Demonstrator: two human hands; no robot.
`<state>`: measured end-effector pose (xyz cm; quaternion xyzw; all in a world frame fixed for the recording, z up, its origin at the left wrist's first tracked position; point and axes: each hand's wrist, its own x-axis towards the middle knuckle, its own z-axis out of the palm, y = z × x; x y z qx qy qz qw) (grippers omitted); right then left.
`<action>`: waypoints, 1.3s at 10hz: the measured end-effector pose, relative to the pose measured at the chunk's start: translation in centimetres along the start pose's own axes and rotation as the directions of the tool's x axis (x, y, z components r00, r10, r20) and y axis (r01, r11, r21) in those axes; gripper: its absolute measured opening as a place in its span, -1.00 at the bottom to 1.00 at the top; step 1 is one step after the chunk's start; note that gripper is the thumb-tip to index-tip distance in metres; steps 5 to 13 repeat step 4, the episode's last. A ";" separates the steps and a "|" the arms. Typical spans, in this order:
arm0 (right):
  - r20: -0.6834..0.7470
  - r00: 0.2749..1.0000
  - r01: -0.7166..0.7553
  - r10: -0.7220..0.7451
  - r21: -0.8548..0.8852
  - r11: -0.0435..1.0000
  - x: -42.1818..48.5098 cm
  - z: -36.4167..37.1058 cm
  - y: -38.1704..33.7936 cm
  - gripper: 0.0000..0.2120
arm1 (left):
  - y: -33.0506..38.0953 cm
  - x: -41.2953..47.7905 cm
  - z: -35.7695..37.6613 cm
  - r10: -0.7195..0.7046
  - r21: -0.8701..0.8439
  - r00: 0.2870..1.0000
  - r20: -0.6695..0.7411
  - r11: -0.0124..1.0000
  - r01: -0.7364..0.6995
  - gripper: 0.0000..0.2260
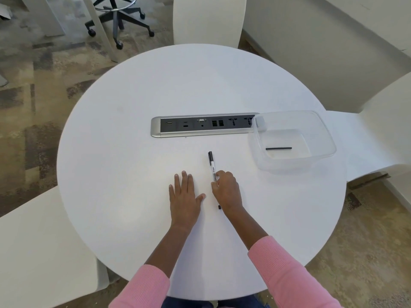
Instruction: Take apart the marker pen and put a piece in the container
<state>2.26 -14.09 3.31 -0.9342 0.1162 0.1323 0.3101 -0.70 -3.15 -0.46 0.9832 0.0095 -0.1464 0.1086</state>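
A white marker pen [212, 165] with a black cap lies on the round white table [133, 130], cap pointing away from me. My right hand [226, 191] rests over the pen's near half, fingers curled around its barrel; a small black end of the pen [219, 207] shows below the hand. Flat on the table just to the left lies my left hand [184, 195], fingers spread and holding nothing. A clear plastic container [329, 138] stands at the right, with a thin black rod-like piece [278, 148] lying inside it.
A silver and black socket panel [200, 126] is set into the table's middle, its right end under the container's corner. White chairs [209, 18] surround the table. A wheeled stool base [117, 21] stands on the carpet at the far left.
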 end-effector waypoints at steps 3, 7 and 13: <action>0.000 1.000 0.009 -0.009 0.010 1.000 -0.1 0.1 0.1 -0.73 | -0.6 0.3 0.4 0.029 -0.022 1.000 -0.010 0.999 -0.029 -0.40; -0.081 0.996 0.040 -0.039 0.007 0.999 0.3 -0.4 0.8 -0.67 | -0.6 0.8 0.3 0.043 -0.015 0.998 -0.048 0.999 -0.044 -0.41; -0.081 0.996 0.040 -0.039 0.007 0.999 0.3 -0.4 0.8 -0.67 | -0.6 0.8 0.3 0.043 -0.015 0.998 -0.048 0.999 -0.044 -0.41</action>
